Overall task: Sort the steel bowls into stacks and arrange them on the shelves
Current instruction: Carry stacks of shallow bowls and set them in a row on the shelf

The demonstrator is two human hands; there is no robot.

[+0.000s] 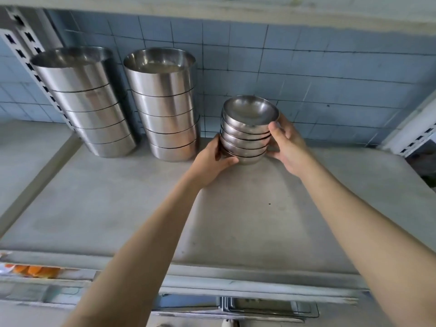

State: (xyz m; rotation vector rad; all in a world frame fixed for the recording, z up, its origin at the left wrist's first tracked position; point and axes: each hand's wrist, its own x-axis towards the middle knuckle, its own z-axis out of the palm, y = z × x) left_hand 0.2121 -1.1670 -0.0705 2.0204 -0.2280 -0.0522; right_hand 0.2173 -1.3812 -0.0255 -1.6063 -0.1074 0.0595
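Silver, grey, blue.
Bowl stack (245, 138) polished silver; shelf (141, 208) dull grey; wall tiles (330, 67) pale blue, dark grid.

A wall of pale blue square tiles (306, 55) with dark grout lines fills the upper half of the frame, marked by a few small dark specks. Below it a dull grey shelf (106, 208), matte and faintly stained, spreads across the middle. A grey slotted upright (22, 58) slants down the upper left, and a white slotted upright (410, 131) stands at the right edge. The pale underside of a higher shelf (212, 5) runs along the top. At the lower left something orange (35, 271) shows beneath the front rail (259, 276). Bottom centre holds what may be metal trays (271, 306). The light is soft and even.
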